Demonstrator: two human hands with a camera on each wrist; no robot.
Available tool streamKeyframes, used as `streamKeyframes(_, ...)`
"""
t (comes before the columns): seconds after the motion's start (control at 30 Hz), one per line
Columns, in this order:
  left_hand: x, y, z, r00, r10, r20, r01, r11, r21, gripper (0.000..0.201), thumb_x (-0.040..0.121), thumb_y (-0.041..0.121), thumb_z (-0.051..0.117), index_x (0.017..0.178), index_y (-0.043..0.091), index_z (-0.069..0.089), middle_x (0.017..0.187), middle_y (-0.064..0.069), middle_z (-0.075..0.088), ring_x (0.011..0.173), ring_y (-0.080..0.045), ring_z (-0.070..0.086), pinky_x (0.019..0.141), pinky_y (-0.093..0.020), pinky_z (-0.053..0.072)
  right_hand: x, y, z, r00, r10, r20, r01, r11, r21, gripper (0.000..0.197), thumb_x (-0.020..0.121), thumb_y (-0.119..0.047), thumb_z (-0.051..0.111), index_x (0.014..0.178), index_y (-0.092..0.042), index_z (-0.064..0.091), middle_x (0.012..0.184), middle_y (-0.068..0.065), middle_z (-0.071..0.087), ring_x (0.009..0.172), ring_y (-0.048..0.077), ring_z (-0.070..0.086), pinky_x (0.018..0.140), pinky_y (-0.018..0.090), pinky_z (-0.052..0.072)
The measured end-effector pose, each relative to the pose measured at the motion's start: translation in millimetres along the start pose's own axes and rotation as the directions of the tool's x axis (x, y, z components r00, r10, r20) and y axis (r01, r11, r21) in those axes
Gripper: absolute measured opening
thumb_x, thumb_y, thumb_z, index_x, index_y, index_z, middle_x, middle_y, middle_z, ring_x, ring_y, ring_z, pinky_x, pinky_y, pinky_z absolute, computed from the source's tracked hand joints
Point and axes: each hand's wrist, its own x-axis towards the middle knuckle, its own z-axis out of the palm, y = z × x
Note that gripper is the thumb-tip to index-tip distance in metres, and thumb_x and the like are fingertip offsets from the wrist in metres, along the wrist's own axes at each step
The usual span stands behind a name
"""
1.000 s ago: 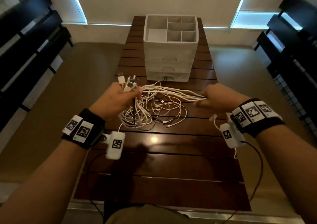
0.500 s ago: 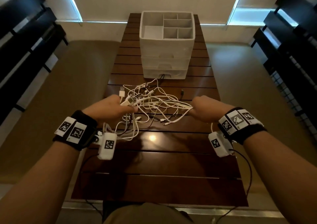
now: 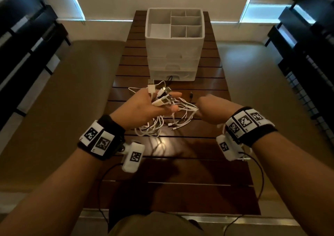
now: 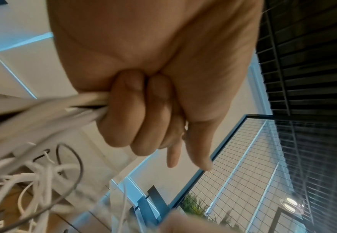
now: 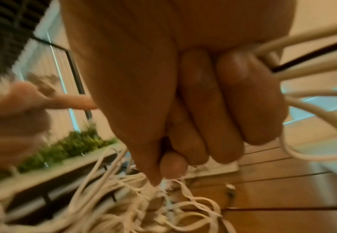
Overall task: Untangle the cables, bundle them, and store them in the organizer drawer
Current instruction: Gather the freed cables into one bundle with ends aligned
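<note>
A tangle of white cables (image 3: 159,125) with a few dark ones hangs between both hands above the wooden table (image 3: 180,172). My left hand (image 3: 144,105) grips a bunch of cables with the USB plug ends (image 3: 160,95) sticking up past the fingers; the curled fingers (image 4: 123,113) clamp the white cables (image 4: 44,110), while index finger and thumb point out straight. My right hand (image 3: 211,111) holds the other side of the bundle, fingers (image 5: 249,97) curled round white cables (image 5: 302,52). The white organizer (image 3: 174,44) stands at the table's far end, its drawers pushed in.
A short dark cable (image 3: 191,95) lies on the table in front of the organizer. Black slatted benches (image 3: 27,46) flank the table on both sides. Wrist camera leads (image 3: 101,190) trail over the near table edge.
Both hands have lifted and come closer together, so the stretched strands now sag. The left hand has turned, bringing the plug ends upward.
</note>
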Motion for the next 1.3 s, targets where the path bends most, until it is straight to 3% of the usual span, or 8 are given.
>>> streamKeyframes(0.13, -4, -10, -3, 0.995, 0.021, -0.102, -0.017, 0.999, 0.045, 0.019, 0.103, 0.029, 0.066, 0.103, 0.018, 0.081, 0.09, 0.005, 0.077, 0.081, -0.008, 0.071, 0.074, -0.021, 0.054, -8, 26, 12, 0.969, 0.223, 0.108, -0.208, 0.969, -0.133, 0.028, 0.105, -0.038, 0.054, 0.091, -0.015, 0.059, 0.101, 0.008, 0.063, 0.084, 0.027, 0.058, 0.081, 0.041, 0.055)
streamKeyframes(0.3, 6, -7, 16, 0.99, 0.027, -0.136, -0.03, 0.999, -0.014, 0.026, 0.104, 0.027, 0.064, 0.122, 0.014, 0.075, 0.078, 0.012, 0.073, 0.07, 0.005, 0.065, 0.067, -0.013, 0.048, -7, -6, -14, 0.991, -0.007, -0.133, 0.008, 1.0, 0.009, 0.035, 0.102, -0.042, 0.057, 0.074, -0.026, 0.045, 0.085, 0.003, 0.057, 0.071, 0.02, 0.054, 0.071, 0.039, 0.051)
streamKeyframes(0.37, 13, -10, 27, 0.994, 0.064, -0.091, -0.065, 0.998, -0.013, 0.031, 0.099, 0.026, 0.072, 0.127, 0.013, 0.071, 0.099, 0.005, 0.078, 0.092, -0.006, 0.074, 0.08, -0.026, 0.058, -6, -24, -15, 0.982, -0.113, -0.149, 0.127, 0.988, 0.089, 0.027, 0.102, -0.04, 0.055, 0.08, -0.025, 0.054, 0.082, 0.003, 0.057, 0.071, 0.021, 0.054, 0.069, 0.039, 0.05)
streamKeyframes(0.47, 21, -23, 41, 0.999, 0.054, 0.005, -0.054, 0.997, 0.052, 0.036, 0.093, 0.039, 0.078, 0.107, 0.006, 0.07, 0.095, -0.014, 0.074, 0.089, -0.03, 0.071, 0.081, -0.049, 0.056, -7, -34, -7, 0.977, -0.123, -0.173, 0.133, 0.99, 0.044, 0.021, 0.1, -0.03, 0.055, 0.081, -0.025, 0.05, 0.084, 0.001, 0.05, 0.087, 0.029, 0.058, 0.073, 0.041, 0.051)
streamKeyframes(0.6, 32, -33, 46, 0.996, -0.078, 0.038, 0.07, 0.981, 0.18, 0.035, 0.088, 0.048, 0.078, 0.081, 0.016, 0.065, 0.07, -0.004, 0.064, 0.06, -0.013, 0.057, 0.059, -0.031, 0.046, -8, -24, 7, 0.955, -0.091, -0.281, 0.123, 0.988, 0.095, 0.026, 0.094, -0.044, 0.067, 0.082, -0.023, 0.06, 0.081, -0.001, 0.058, 0.077, 0.022, 0.056, 0.069, 0.037, 0.049)
streamKeyframes(0.83, 42, -31, 46, 0.996, -0.079, -0.04, 0.088, 0.945, 0.315, 0.032, 0.096, 0.045, 0.072, 0.079, 0.018, 0.068, 0.071, -0.003, 0.065, 0.063, -0.016, 0.059, 0.059, -0.028, 0.045, -25, 27, 23, 0.975, -0.108, -0.196, 0.177, 0.906, 0.385, 0.019, 0.094, -0.045, 0.072, 0.096, -0.027, 0.077, 0.078, -0.009, 0.071, 0.069, 0.0, 0.064, 0.067, 0.029, 0.052)
streamKeyframes(1.03, 41, -38, 74, 0.996, -0.092, 0.006, 0.085, 0.938, 0.337, 0.041, 0.099, 0.043, 0.069, 0.068, 0.018, 0.056, 0.061, 0.001, 0.053, 0.053, -0.008, 0.048, 0.054, -0.025, 0.036, -43, 78, 32, 0.999, 0.037, 0.009, -0.038, 0.939, 0.342, 0.023, 0.095, -0.051, 0.069, 0.082, -0.032, 0.072, 0.068, -0.007, 0.065, 0.06, 0.01, 0.061, 0.055, 0.023, 0.043)
streamKeyframes(1.3, 45, -23, 84, 0.999, -0.033, -0.008, 0.034, 0.958, 0.285, 0.03, 0.101, 0.038, 0.067, 0.073, 0.027, 0.061, 0.066, 0.008, 0.056, 0.055, 0.001, 0.05, 0.055, -0.014, 0.036, -57, 99, 37, 0.965, 0.141, -0.222, -0.118, 0.986, 0.115, 0.023, 0.099, -0.049, 0.062, 0.088, -0.032, 0.072, 0.07, -0.007, 0.057, 0.068, 0.016, 0.056, 0.061, 0.028, 0.041)
